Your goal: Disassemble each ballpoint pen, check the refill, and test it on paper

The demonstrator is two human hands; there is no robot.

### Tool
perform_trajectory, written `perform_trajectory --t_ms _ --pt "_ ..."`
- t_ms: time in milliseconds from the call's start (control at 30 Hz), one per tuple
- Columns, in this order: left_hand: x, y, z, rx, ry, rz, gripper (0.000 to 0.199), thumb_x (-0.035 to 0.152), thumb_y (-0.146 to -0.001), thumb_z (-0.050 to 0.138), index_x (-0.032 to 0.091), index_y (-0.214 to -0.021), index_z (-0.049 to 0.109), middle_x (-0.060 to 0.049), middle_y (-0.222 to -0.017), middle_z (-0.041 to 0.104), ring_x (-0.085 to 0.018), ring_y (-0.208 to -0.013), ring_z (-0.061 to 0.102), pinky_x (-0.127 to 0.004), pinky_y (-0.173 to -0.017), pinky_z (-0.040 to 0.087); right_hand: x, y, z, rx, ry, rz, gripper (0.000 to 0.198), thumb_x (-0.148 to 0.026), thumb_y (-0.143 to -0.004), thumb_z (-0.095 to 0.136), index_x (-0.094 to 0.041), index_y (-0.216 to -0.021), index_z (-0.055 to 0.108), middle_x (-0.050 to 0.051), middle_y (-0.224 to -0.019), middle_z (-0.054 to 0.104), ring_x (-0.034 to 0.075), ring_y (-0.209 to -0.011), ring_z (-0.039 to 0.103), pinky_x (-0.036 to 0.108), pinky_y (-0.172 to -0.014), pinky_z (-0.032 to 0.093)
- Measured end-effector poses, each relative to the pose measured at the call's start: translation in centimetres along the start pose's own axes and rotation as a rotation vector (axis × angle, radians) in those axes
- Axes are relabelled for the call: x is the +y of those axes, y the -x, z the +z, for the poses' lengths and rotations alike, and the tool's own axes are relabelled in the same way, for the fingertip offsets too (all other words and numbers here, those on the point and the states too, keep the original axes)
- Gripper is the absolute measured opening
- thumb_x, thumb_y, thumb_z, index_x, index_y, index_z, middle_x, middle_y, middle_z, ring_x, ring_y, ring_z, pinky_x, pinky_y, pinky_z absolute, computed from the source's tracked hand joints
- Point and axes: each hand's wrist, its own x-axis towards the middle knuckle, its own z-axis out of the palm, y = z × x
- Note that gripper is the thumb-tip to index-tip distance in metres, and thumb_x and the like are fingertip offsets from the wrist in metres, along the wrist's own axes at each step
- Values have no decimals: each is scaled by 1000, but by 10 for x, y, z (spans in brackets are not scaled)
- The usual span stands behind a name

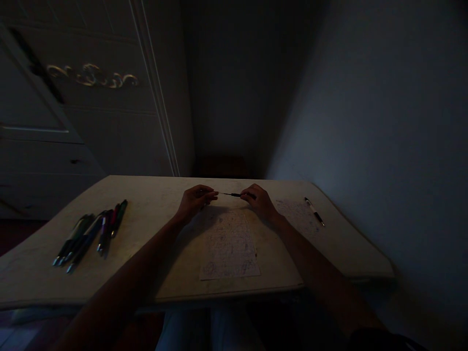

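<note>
Above the far middle of the table, my left hand (196, 199) and my right hand (260, 201) face each other with their fingertips pinched. A thin pen refill (225, 194) spans the gap between them, its left end at my left fingertips. My right fingers close round a dark pen barrel (236, 195), whose front end points left toward the refill. Dim light and the fingers hide most of the barrel, and whether the refill sits inside it I cannot tell. A paper sheet (231, 246) covered in scribbled writing lies below my hands.
Several pens (87, 236) lie in a loose bunch on the left of the pale table (146, 273). A white-and-black pen (314, 211) rests at the right beside a second written sheet (298, 214). A wall (383, 146) borders the right side; a cabinet (120, 131) stands behind left.
</note>
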Motion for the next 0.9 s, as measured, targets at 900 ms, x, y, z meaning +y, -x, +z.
perform_trajectory --t_ms 900 --pt "-11 -3 0 55 -207 86 56 65 -71 71 13 -91 75 -7 -74 70 -14 -60 56 -24 -52 41 -4 2 3 44 -9 -99 10 -27 -89 67 -20 -88 74 4 -82 60 17 -74 58 31 -70 47"
